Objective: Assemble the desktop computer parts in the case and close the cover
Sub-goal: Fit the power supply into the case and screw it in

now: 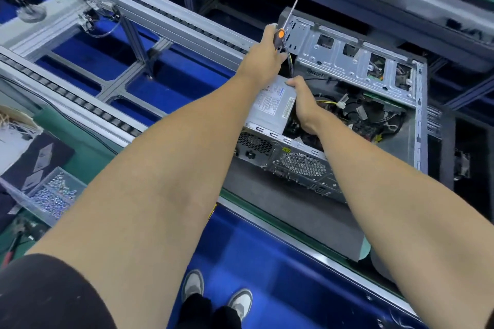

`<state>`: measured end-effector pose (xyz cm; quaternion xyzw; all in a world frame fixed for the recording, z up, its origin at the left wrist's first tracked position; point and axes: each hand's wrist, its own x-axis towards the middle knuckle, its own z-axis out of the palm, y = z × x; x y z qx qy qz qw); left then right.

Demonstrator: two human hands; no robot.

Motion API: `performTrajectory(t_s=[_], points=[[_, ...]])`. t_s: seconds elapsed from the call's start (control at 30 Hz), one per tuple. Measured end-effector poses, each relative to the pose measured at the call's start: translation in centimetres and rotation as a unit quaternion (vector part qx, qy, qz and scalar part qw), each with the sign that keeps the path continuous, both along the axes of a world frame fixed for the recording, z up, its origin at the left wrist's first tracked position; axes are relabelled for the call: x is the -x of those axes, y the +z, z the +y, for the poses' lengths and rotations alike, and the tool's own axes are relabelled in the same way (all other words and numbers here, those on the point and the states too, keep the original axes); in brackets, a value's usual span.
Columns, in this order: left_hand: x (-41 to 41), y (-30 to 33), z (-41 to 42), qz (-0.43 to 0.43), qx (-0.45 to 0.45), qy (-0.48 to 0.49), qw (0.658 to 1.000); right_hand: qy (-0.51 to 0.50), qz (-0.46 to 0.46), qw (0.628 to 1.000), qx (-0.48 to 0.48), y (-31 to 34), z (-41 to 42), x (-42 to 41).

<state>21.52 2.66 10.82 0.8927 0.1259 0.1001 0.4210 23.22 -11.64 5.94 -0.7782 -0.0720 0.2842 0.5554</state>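
An open grey computer case (417,120) lies on its side on a grey mat. Inside sit a silver power supply (272,104) with a label, a motherboard and loose cables (347,107). My left hand (264,56) grips a screwdriver (280,35) with a black and orange handle, its shaft pointing up past the case's far left corner. My right hand (302,99) reaches into the case and holds the right edge of the power supply, fingers curled over its top corner.
A roller conveyor frame (133,8) runs diagonally at the left. A clear box of screws (53,195) stands on the green bench at lower left. The grey mat (280,208) lies under the case. My shoes (216,294) stand on the blue floor.
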Motion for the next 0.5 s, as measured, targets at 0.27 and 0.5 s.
performTrajectory(t_s=[0.27,0.5], points=[[0.1,0.1,-0.3,0.001,-0.072,0.012,0.997,0.012,-0.014,1.0,0.026,0.9,0.2,0.0],[-0.4,-0.6,0.3,-0.027,-0.027,0.007,0.999,0.047,0.029,0.998,0.036,1.6,-0.5,0.0]])
